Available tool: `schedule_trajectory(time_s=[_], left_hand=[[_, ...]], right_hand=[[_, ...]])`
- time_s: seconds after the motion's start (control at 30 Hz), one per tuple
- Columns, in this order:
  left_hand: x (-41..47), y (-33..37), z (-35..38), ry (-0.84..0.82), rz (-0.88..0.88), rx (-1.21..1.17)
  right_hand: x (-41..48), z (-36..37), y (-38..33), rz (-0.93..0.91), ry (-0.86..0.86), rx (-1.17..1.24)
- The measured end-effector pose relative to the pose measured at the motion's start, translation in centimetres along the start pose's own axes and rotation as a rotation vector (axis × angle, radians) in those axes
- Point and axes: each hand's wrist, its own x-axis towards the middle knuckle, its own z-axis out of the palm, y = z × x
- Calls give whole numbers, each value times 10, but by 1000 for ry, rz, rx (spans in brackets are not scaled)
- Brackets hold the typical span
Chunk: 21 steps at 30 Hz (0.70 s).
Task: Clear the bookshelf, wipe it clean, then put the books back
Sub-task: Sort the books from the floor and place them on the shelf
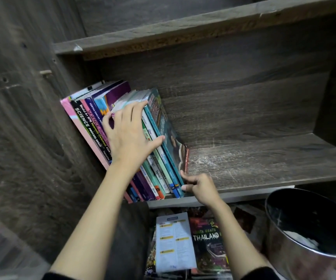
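Teal-covered end book (173, 142) is leaning left; I'm pinching its near corner with my right hand (199, 188), pressing my left hand (130, 136) flat on the colourful paperback row (86, 122); wooden shelf board (264, 158) stretching open rightward.

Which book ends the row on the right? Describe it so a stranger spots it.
On the dark wood-grain bookshelf, a row of books leans against the left wall. The teal-covered book is the last one on its right. Unlike its neighbours, which show mainly spines, its front cover faces out, and the right hand pinches its lower corner.
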Motion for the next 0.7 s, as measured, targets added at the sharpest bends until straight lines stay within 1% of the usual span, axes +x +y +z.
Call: schedule_trajectory(time_s=[0.17, 0.4, 0.47, 0.53, 0.6, 0.63, 0.7], left_hand=[[3, 4, -1, -11, -36, 8], [7, 8, -1, -40, -65, 51], [6, 6, -5, -61, -23, 58], [5, -1, -13, -122, 38, 51], [4, -11, -22, -170, 114, 32], [2, -18, -27, -169, 146, 36], [-2, -31, -34, -111, 174, 63]], right_hand=[[4, 3, 1, 24, 16, -12], [5, -1, -3, 54, -46, -65], [5, -4, -5, 55, -68, -103], [3, -5, -10, 56, -75, -125], [-1, -6, -20, 35, -28, -124], [-4, -5, -26, 3, 2, -105], [-10, -3, -41, -79, 61, -36]])
